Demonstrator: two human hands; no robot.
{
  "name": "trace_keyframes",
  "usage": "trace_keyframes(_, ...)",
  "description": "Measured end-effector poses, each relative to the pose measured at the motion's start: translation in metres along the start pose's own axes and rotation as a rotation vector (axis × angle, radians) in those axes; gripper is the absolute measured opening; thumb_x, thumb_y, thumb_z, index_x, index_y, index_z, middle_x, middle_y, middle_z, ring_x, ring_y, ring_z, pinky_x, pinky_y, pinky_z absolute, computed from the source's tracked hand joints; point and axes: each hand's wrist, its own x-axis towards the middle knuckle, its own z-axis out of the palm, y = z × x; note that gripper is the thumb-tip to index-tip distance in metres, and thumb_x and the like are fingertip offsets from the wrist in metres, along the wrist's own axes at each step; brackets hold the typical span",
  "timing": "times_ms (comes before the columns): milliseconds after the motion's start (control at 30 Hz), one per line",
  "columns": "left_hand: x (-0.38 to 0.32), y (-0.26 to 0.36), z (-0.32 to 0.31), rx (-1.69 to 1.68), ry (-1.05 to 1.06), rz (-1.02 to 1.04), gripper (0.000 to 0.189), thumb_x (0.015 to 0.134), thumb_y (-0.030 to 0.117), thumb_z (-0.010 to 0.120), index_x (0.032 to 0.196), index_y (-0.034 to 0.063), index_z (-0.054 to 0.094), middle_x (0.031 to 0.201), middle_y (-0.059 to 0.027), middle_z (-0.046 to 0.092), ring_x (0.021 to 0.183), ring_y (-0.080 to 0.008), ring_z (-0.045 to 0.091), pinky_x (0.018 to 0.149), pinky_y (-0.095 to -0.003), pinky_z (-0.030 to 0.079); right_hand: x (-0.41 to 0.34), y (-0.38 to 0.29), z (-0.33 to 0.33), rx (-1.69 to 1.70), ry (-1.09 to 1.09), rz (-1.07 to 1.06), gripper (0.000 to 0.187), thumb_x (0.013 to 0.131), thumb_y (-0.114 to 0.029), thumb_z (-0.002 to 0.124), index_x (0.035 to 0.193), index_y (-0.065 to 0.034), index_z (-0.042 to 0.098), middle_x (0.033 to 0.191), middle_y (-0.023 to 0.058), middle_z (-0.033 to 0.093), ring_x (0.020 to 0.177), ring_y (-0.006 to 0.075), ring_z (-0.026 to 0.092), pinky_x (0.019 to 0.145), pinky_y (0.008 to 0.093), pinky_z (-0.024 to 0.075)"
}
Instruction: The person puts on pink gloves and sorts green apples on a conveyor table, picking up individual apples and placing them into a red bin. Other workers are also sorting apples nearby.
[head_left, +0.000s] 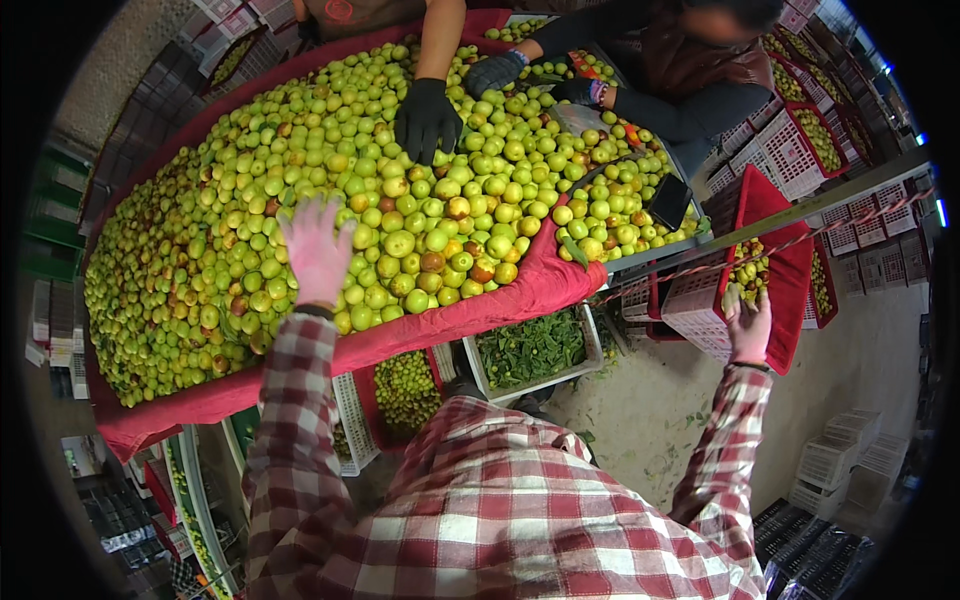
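A large heap of yellow-green jujubes (360, 172), some with brown patches, covers a sorting table lined with red cloth (450, 321). My left hand (319, 244) rests spread over the near side of the heap, fingers apart, with nothing seen in its grasp. Off to the right, my right hand (748, 328) is held out over a white plastic crate (701, 319) with a red cloth lining (787, 292). Its fingers are apart, and jujubes (748, 266) lie in the crate just beyond the fingertips. No fruit is plainly held there.
Two co-workers reach in from the far side; one black-gloved hand (429, 120) touches the fruit. A phone (670, 201) lies on the right-hand tray. A metal bar (772, 225) and a twisted cord cross above the right crate. Below stand a leaf-filled crate (598, 352) and a red-lined fruit crate (366, 409).
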Motion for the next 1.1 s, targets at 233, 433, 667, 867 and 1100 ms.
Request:
trace_keyframes(233, 0.066, -0.107, 0.021, -0.062, 0.053, -0.19, 0.056, 0.106, 0.048, 0.057, 0.152, 0.0167, 0.057, 0.153, -0.0113, 0.059, 0.145, -0.0328, 0.05, 0.127, -0.0635, 0.023, -0.167, 0.016, 0.232, -0.589, -0.033, 0.07, 0.022, 0.105, -0.024, 0.069, 0.113, -0.0037, 0.074, 0.1, 0.0044, 0.071, 0.083, 0.015, 0.066, 0.076, 0.0301, 0.0555)
trace_keyframes(433, 0.079, -0.166, 0.053, -0.055, 0.121, -0.256, 0.05, 0.107, 0.047, 0.056, 0.148, 0.0189, 0.062, 0.152, -0.0071, 0.06, 0.142, -0.0322, 0.052, 0.125, -0.064, 0.025, -0.199, 0.043, 0.379, -0.885, -0.499, -0.559, 0.018, 0.093, -0.013, 0.077, 0.11, -0.0089, 0.075, 0.109, 0.0104, 0.071, 0.107, 0.0326, 0.065, 0.098, 0.0431, 0.0468)
trace_keyframes(667, 0.071, -0.185, 0.035, -0.41, 0.119, -0.298, 0.041, 0.109, 0.035, 0.055, 0.138, 0.009, 0.066, 0.146, -0.0113, 0.064, 0.137, -0.0336, 0.055, 0.121, -0.0549, 0.033, -0.173, 0.079, 0.442, -1.098, -0.574, -0.561, 0.042, 0.088, -0.021, 0.078, 0.127, -0.0092, 0.069, 0.124, 0.0148, 0.065, 0.118, 0.037, 0.06, 0.103, 0.0505, 0.0433)
trace_keyframes(867, 0.029, -0.153, -0.046, -0.865, 0.251, -0.37, 0.036, 0.11, 0.014, 0.052, 0.138, -0.0056, 0.064, 0.139, -0.0169, 0.068, 0.131, -0.0269, 0.062, 0.117, -0.0366, 0.043, -0.151, 0.093, 0.474, -1.473, -0.662, -0.584, 0.051, 0.08, -0.028, 0.078, 0.126, -0.0077, 0.073, 0.116, 0.015, 0.069, 0.112, 0.0403, 0.061, 0.099, 0.0532, 0.0454)
trace_keyframes(1100, -0.05, -0.093, -0.074, -0.835, 0.227, -0.108, 0.031, 0.101, 0.016, 0.066, 0.128, 0.001, 0.067, 0.138, -0.0159, 0.066, 0.134, -0.0338, 0.058, 0.117, -0.051, 0.042, -0.136, 0.107, 0.475, -1.409, -0.664, -0.581, 0.05, 0.076, -0.037, 0.085, 0.114, -0.006, 0.072, 0.108, 0.0165, 0.071, 0.112, 0.0395, 0.061, 0.101, 0.0543, 0.0446)
